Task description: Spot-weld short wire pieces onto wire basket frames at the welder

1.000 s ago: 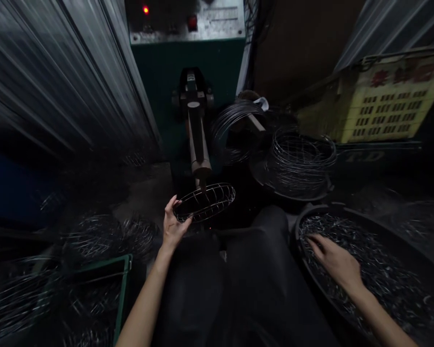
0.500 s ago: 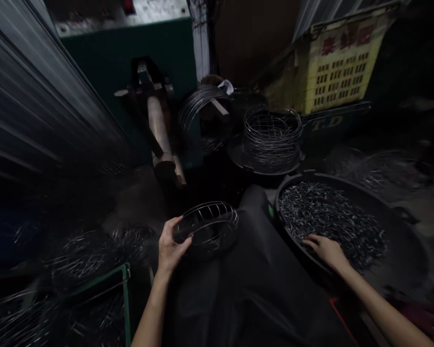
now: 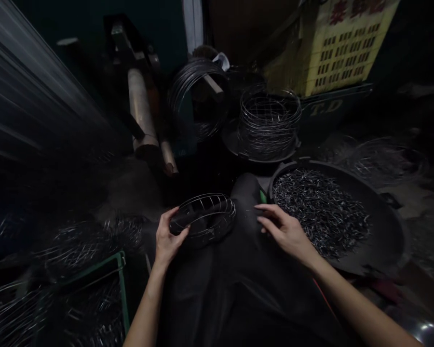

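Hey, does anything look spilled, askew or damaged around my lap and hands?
Nothing clearly stands out. The metal pieces lie within the dark pan, and the wire frame in your left hand shows no obvious break. It's too dim to rule out fine damage.

Little metal bits (image 3: 320, 209) lie in the big bowl (image 3: 390, 236), mostly by its left edge. Behind that bowl, wire rings (image 3: 269, 127) sit on a tray (image 3: 231, 137). The wire frame (image 3: 210, 231) is left of the bowl, and a box (image 3: 123, 289) is farther left.
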Demonstrator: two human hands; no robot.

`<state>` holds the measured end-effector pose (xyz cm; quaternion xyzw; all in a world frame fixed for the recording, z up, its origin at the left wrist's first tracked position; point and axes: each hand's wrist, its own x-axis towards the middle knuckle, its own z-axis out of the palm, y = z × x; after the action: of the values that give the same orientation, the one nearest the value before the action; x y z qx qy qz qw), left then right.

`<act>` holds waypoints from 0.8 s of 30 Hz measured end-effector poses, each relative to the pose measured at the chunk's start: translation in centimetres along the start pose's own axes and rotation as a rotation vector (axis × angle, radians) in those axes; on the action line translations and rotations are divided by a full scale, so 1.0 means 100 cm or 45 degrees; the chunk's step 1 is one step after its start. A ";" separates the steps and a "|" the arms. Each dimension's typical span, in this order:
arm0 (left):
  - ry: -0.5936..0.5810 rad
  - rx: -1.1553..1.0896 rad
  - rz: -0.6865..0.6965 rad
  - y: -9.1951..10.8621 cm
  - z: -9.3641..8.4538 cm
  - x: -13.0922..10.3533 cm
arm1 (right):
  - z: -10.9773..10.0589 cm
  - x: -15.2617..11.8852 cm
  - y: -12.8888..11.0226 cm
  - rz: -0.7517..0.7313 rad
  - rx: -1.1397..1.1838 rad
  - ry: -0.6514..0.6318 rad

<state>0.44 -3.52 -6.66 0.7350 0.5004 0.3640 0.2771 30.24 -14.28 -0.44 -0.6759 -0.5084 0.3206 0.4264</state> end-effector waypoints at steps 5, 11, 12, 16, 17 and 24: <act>-0.062 0.186 0.199 0.030 -0.008 0.015 | 0.038 0.039 -0.055 -0.288 -0.019 -0.555; -0.104 0.227 0.231 0.046 -0.018 0.028 | 0.076 0.076 -0.064 -0.930 -0.853 -0.553; -0.096 0.212 0.228 0.045 -0.019 0.029 | 0.080 0.078 -0.063 -1.013 -0.981 -0.541; -0.033 0.185 0.204 0.039 -0.025 0.033 | 0.088 0.084 -0.057 -1.301 -1.058 -0.393; -0.019 0.186 0.202 0.038 -0.026 0.034 | 0.088 0.086 -0.057 -1.344 -1.018 -0.347; 0.021 0.181 0.232 0.035 -0.033 0.039 | 0.086 0.100 -0.065 -1.311 -0.956 -0.330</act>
<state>0.57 -0.92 -1.02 0.7923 0.4583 0.3574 0.1859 22.85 -1.72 1.74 -0.4046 -0.8922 -0.0454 0.1957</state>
